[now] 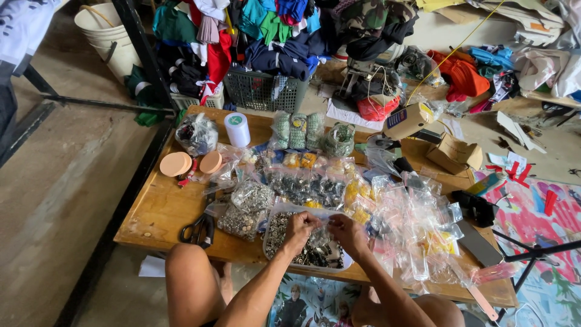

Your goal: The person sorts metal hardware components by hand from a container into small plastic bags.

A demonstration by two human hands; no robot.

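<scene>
Knees: the person's bare knees are showing at the near edge, just under the low wooden table (157, 209).
Left hand (301, 228): it is curling its fingers and pinching the near left edge of a small clear bag (324, 223), directly over the tray.
Right hand (348, 233): it is pinching the same clear bag from the right, its fingertips almost meeting those of the left hand.
Tray (270, 233): a shallow clear tray of small dark metal pieces is lying at the near edge of the table, partly hidden under both hands.
Scissors (200, 230): black-handled scissors are lying left of the tray, near the table edge.
Loose bags (417, 236): a heap of empty clear bags is crowding the right side, just beside the right hand.
Filled bags (302, 184): packets of metal and yellow bits are spreading out just beyond the hands.
Round lids (176, 164): two tan discs are resting at far left.
White roll (237, 129): it is standing upright at the far edge.
Clothes (272, 42): a colourful pile is rising behind the table over a grey basket (260, 91).
</scene>
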